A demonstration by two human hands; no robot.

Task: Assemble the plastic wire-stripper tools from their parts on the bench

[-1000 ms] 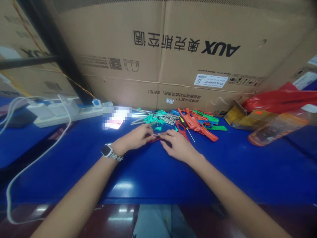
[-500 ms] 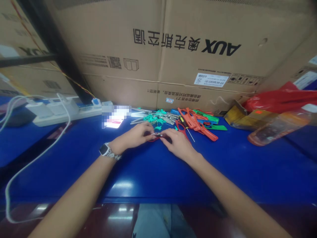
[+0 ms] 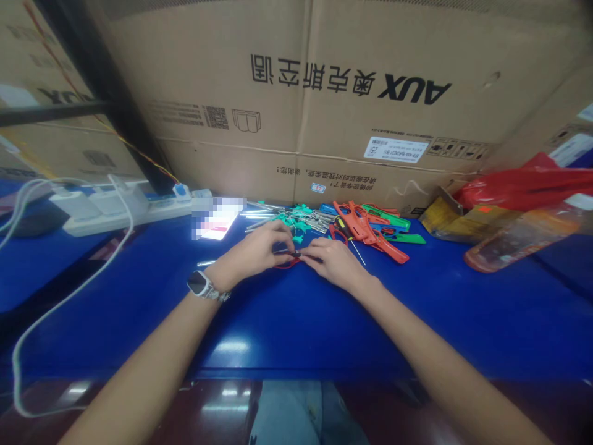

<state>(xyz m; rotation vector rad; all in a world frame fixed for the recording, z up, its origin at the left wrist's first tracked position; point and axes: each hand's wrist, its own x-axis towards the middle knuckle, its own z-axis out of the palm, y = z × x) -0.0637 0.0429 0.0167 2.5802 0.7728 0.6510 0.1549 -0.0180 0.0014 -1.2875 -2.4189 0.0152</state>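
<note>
My left hand (image 3: 259,250), with a watch (image 3: 200,283) on its wrist, and my right hand (image 3: 334,261) meet over the blue table (image 3: 287,321). Both pinch a small dark metal piece (image 3: 286,252) between their fingertips. A red plastic part (image 3: 288,264) lies under the fingers, partly hidden. Just behind the hands lies a heap of teal plastic parts with metal rods (image 3: 287,220). To its right is a pile of red, green and blue plastic handles (image 3: 370,227) with a screwdriver (image 3: 348,237) among them.
A large cardboard box (image 3: 324,99) walls off the back. A white power strip (image 3: 115,207) with cables sits at the left, a lit phone (image 3: 217,219) beside it. A single metal rod (image 3: 206,263) lies left of my left hand. Red and clear bags (image 3: 523,204) lie at the right.
Both hands have risen slightly off the table while keeping their pinch on the small piece. The left fingers have curled higher over it.
</note>
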